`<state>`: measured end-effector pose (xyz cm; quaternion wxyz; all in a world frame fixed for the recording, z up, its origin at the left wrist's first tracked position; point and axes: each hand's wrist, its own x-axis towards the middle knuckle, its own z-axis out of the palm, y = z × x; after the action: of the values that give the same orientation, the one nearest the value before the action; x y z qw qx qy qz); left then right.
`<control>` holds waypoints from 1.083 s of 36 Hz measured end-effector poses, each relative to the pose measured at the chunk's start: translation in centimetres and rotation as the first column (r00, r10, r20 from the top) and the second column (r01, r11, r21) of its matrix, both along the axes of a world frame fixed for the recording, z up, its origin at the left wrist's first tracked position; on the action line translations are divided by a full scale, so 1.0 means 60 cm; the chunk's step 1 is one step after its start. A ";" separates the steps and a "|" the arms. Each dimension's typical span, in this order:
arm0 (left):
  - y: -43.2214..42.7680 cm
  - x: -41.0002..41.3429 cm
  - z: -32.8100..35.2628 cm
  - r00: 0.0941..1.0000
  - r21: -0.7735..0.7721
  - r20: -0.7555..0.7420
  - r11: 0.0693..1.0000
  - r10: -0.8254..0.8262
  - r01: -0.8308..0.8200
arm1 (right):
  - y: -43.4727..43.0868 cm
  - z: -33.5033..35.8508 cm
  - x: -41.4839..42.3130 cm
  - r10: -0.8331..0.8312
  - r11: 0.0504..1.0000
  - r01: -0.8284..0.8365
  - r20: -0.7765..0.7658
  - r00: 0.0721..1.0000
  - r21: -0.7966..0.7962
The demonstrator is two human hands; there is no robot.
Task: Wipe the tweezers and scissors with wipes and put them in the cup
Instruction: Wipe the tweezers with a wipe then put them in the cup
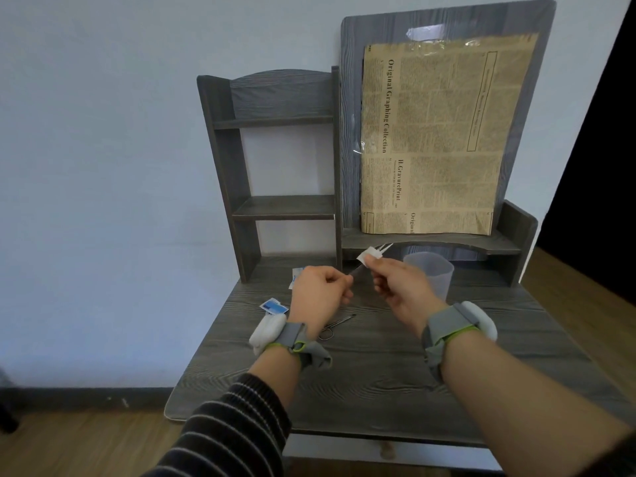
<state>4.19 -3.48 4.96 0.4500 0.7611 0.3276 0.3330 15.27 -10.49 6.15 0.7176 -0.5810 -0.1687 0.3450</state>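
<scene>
My left hand [321, 292] pinches the near end of the metal tweezers [358, 269], which slant up to the right above the desk. A small white wipe [370, 254] is folded around the tweezers near their far end, and my right hand [401, 287] pinches it there. The two tips [387, 247] stick out past the wipe. Small metal scissors [335, 326] lie flat on the desk just behind my left wrist. The translucent cup [432, 275] stands upright behind my right hand.
Torn blue-and-white wipe wrappers [274, 307] lie on the grey wooden desk [378, 373] left of my left hand, another partly hidden behind it. A shelf unit [275, 208] and a board with newspaper [440, 139] rise at the desk's back.
</scene>
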 end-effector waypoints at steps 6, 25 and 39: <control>0.004 0.001 -0.004 0.998 -0.130 0.050 0.991 -0.023 0.029 | -0.001 0.015 0.004 -0.041 0.999 0.042 -0.044 0.998 0.013; 0.000 -0.002 0.005 0.995 -0.151 0.097 0.988 -0.020 0.035 | 0.011 0.012 -0.012 -0.036 0.999 0.037 -0.018 0.999 0.035; 0.001 0.000 0.005 0.995 -0.159 0.100 0.986 -0.025 0.041 | 0.003 0.023 0.003 -0.055 0.997 0.058 -0.060 0.997 0.047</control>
<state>4.16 -3.44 5.27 0.5310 0.7104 0.3183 0.3347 15.44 -10.28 7.54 0.7457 -0.5574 -0.1394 0.3373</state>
